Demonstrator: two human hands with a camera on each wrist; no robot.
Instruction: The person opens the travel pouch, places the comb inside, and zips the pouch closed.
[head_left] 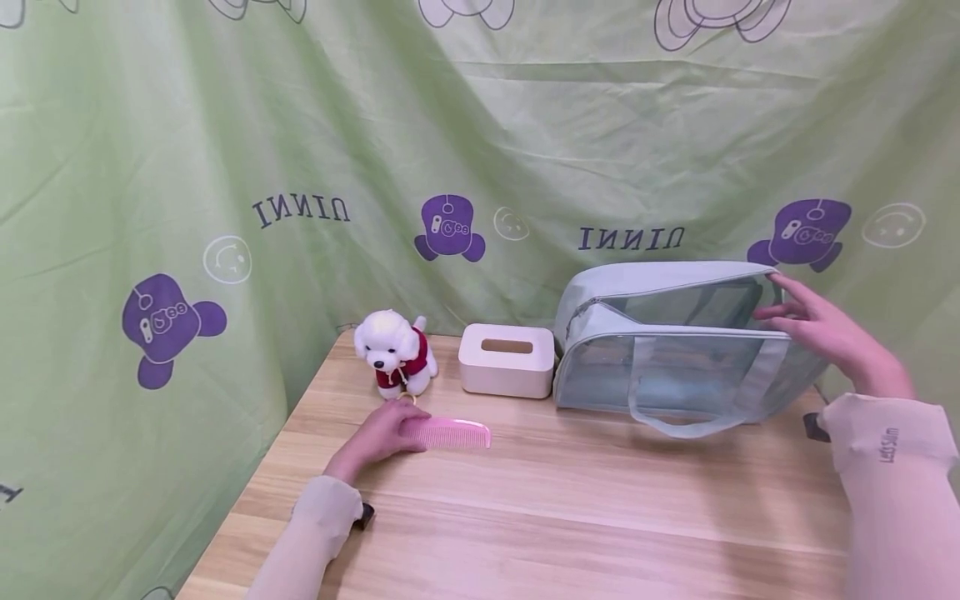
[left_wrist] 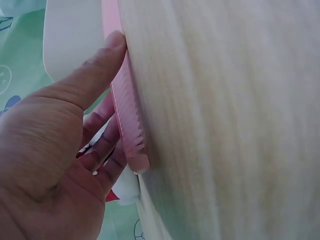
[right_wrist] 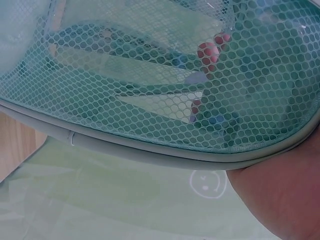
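Observation:
My left hand (head_left: pixel 386 432) pinches a pink comb (head_left: pixel 450 432) between thumb and fingers, its teeth facing toward me, low over the table. In the left wrist view the thumb presses along one face of the comb (left_wrist: pixel 127 105), with the other fingers behind it. At the right, my right hand (head_left: pixel 836 337) reaches into the unzipped top of a pale blue see-through bag (head_left: pixel 667 375). Its spread fingers reach the edges of the opening. Through the mesh side of the bag (right_wrist: pixel 150 120), fingertips (right_wrist: pixel 207 52) show in the right wrist view; the rim hides part of the hand.
A white plush dog (head_left: pixel 386 342) in a red top sits at the table's back left, just beyond my left hand. Next to it stands a white tissue box (head_left: pixel 506 375), close beside the bag. A green printed curtain (head_left: pixel 337 125) hangs behind the wooden table (head_left: pixel 540 517).

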